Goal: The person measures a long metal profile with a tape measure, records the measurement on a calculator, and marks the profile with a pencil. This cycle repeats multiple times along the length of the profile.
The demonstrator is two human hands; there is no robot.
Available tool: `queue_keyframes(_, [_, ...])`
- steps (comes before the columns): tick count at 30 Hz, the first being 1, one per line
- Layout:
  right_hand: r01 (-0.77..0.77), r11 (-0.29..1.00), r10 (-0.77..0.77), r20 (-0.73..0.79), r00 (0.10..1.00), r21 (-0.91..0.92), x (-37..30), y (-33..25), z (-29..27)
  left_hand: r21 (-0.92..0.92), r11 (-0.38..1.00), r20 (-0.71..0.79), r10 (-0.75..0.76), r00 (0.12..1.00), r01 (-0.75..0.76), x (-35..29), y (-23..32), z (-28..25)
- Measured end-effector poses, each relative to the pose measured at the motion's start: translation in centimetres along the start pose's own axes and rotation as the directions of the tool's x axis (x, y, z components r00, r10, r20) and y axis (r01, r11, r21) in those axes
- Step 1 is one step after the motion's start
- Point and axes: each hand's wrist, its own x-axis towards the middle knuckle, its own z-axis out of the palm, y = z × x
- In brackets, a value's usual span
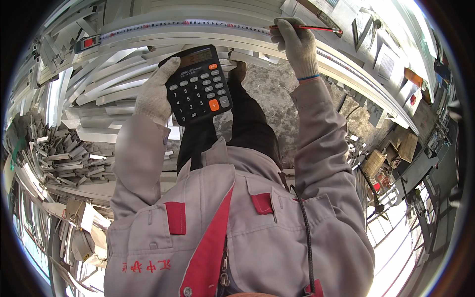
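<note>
My left hand (154, 94), in a pale work glove, grips a black desk calculator (200, 86) by its left side, thumb near the display. The calculator has white, grey and orange keys and faces up toward me. My gloved right hand (297, 43) pinches a thin red and black pencil (316, 28), which points to the right. Beneath that hand runs a measuring tape (208, 24), pulled out along a long pale metal profile (222, 37). The tape's red and black case (89, 43) rests at the left end. My right fingers are close to the tape; contact cannot be made out.
Many long metal strips (114, 81) lie stacked to the left, with a heap of short cut pieces (74, 158) below them. Papers (386, 62) lie on a surface at the upper right. Cardboard boxes (406, 143) stand at the right. Concrete floor (277, 94) shows beside my legs.
</note>
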Motion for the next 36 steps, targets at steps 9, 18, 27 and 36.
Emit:
queue_keyframes(9, [-0.022,0.999,0.021,-0.045,0.999,-0.023,1.0,1.4,-1.7,-0.18,0.96,0.273,-0.16,0.949,0.213,-1.6,0.2,2.5])
queue_keyframes(18, [-0.01,0.995,0.007,0.027,1.0,0.101,1.3,1.3,0.1,-0.316,0.868,0.567,-0.151,0.81,0.383,-0.4,-0.6,0.6])
queue_keyframes(27, [0.102,0.994,-0.106,0.153,0.982,0.039,1.9,0.4,4.0,-0.109,0.979,0.247,-0.139,0.959,0.171,-1.2,-1.0,0.2])
queue_keyframes(36, [0.181,0.974,-0.211,0.247,0.946,0.139,2.8,-0.7,8.9,0.083,0.994,0.032,-0.068,0.997,0.065,-1.9,-1.2,0.5])
